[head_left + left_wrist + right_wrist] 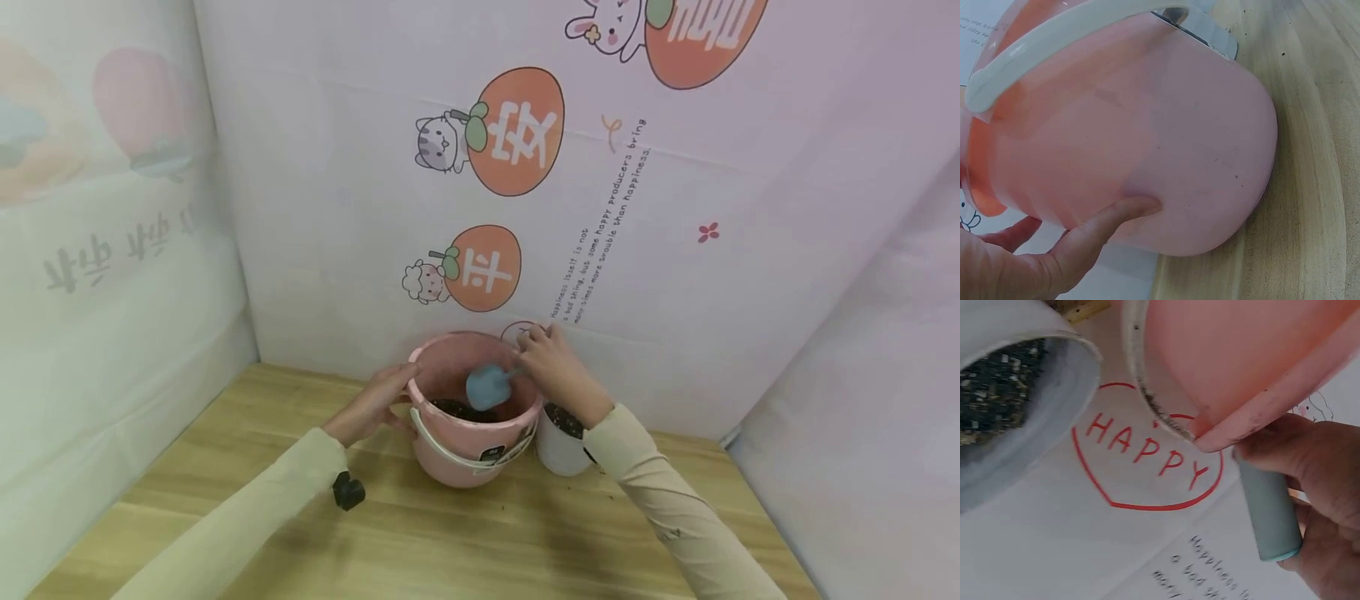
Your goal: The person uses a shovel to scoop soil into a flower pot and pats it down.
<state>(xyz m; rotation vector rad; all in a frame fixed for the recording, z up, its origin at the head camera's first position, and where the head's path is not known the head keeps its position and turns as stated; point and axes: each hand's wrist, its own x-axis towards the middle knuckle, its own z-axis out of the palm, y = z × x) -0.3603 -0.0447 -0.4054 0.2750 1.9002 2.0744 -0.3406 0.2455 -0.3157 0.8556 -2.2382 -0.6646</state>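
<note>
A pink bucket (465, 462) with a white handle and dark soil inside stands on the table. My left hand (378, 398) holds its left side, fingers at the rim. In the left wrist view the thumb (1138, 206) presses the bucket's outer wall (1204, 144). My right hand (558, 371) is above the right rim, gripping the grey-blue handle (1269, 512) of a small shovel. The blue shovel blade (489, 388) is inside the bucket, over the soil. A white pot (561, 450) with dark soil stands right of the bucket, partly hidden by my right arm.
A white printed cloth (360, 208) hangs close behind the bucket, with more cloth at both sides. The wooden table (420, 542) stretches in front, with a few dark specks by the pot. A small black object (348, 490) is at my left sleeve.
</note>
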